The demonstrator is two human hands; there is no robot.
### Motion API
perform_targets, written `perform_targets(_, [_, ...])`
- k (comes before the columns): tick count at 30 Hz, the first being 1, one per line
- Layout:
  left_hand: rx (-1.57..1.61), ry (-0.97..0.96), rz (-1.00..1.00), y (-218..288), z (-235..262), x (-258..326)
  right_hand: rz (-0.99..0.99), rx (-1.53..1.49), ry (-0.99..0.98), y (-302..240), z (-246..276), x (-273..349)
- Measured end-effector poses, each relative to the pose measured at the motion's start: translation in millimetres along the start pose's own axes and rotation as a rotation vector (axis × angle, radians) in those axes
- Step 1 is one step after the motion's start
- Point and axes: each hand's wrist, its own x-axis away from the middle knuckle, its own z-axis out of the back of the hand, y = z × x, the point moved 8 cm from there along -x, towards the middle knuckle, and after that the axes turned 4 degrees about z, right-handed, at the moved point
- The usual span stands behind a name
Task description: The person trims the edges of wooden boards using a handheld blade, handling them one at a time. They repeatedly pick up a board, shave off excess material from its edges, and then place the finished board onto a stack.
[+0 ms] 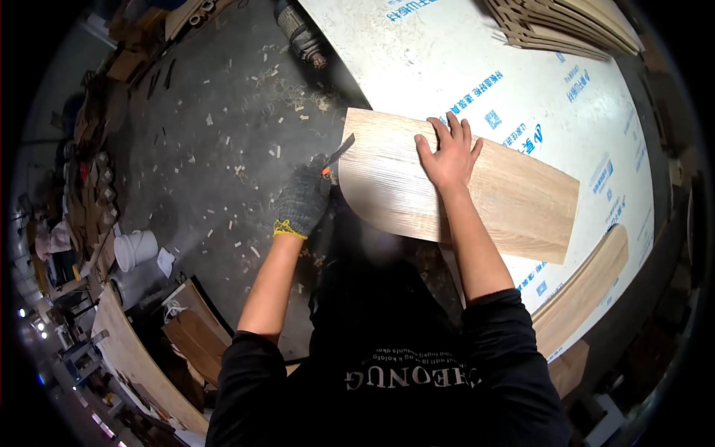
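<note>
Black shirt (402, 320) before board (387, 167); left hand (302, 200) clenching tool (342, 151), right hand (451, 160) splayed atop; panels (570, 26) beyond, table (424, 59) beneath, littered floor (201, 86) left.

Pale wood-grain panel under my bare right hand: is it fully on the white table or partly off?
Partly off. The panel rests on the white table, but its curved left end juts past the edge.

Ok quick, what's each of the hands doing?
Left hand: gloved, closed around a dark flat tool.
Right hand: bare, open, resting on the wood-grain board.
</note>
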Motion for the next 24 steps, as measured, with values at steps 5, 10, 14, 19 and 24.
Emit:
perform_targets(5, [0.003,-0.06,0.015,-3,0,-6,0.003,-0.008,0.009,0,-1,2])
perform_targets(10, [-0.043,-0.046,-0.012,6,9,-17,-0.006,0.0,0.005,1,-1,1])
perform_targets(14, [-0.034,-0.038,-0.015,19,22,-35,-0.007,-0.001,0.005,1,-1,0])
perform_targets(19, [0.06,-0.108,0.021,25,31,-58,-0.018,0.006,-0.006,0,-1,0])
perform_targets(24, [-0.043,0.057,0.005,-4,25,-91,-0.006,0.006,0.008,-3,3,1])
